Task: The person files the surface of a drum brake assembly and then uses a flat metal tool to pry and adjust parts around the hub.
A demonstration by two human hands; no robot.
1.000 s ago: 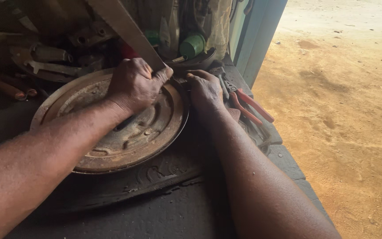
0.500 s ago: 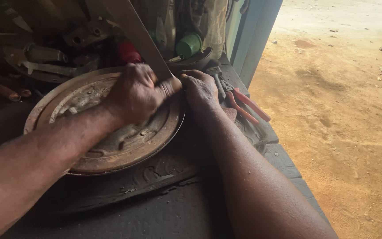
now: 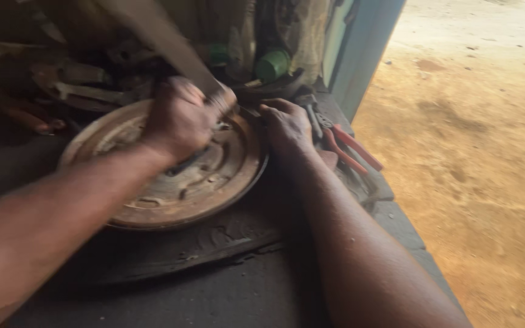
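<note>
A dark, grimy workbench (image 3: 226,297) carries a round, rusty metal wheel disc (image 3: 171,176) lying flat at its middle. A long, flat wooden-looking bar (image 3: 153,36), blurred, slants up from the disc's far rim. The left hand (image 3: 180,118) is clenched around the bar's lower end. The right hand (image 3: 287,124) presses, fingers curled, on the rim beside it; what it grips is hidden. Red-handled pliers (image 3: 347,146) lie just right.

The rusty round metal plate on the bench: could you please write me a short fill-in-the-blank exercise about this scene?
1. The left hand grips a long flat ____ over the rusty plate.
2. The pliers beside the right hand have ____ handles.
3. Beyond the bench edge the ground is bare ____.

Missing words: bar; red; dirt
</note>
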